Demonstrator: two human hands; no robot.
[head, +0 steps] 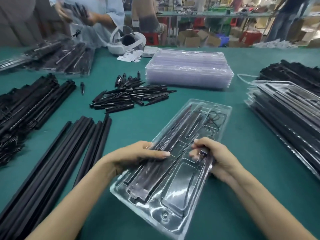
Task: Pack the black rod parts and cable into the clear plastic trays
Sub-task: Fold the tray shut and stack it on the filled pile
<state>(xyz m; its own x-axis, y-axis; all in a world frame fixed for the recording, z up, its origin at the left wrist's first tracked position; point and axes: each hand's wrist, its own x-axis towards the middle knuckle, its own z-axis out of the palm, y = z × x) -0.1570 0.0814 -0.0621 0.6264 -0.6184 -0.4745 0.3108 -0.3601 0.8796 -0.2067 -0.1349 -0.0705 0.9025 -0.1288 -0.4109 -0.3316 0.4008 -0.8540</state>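
The clear plastic tray (174,163) is lying diagonally on the green tabletop (242,135), right in front of the person, already carrying long black rod parts (161,153) in its left channels and a thin black cable (215,120) coiling in the far right pocket. The left hand (138,155) is resting on the tray's left edge, thumb lying nearly straight across the rods and pressing them down, the other fingers reaching to the tray's rim (mostly hidden, so I cannot tell how they are lying). The right hand (210,156) is curling at the right edge, fingers pinching what is looking like a small dark piece (203,153) at a right-hand slot; motion blur is leaving its identity unclear. Judgement: a seating step is going on, and doing it well is meaning keeping the left thumb holding the rods flat while the right is easing the piece straight into its recess, not twisting the flimsy plastic. Both hands are sitting at mid-length of the tray, one per long side. Outward: loose black rods (57,153) lying to the left, a heap of pointed black tips (131,96) beyond, a stack of empty clear trays (188,68) farther back, filled trays (285,115) stacking at right.
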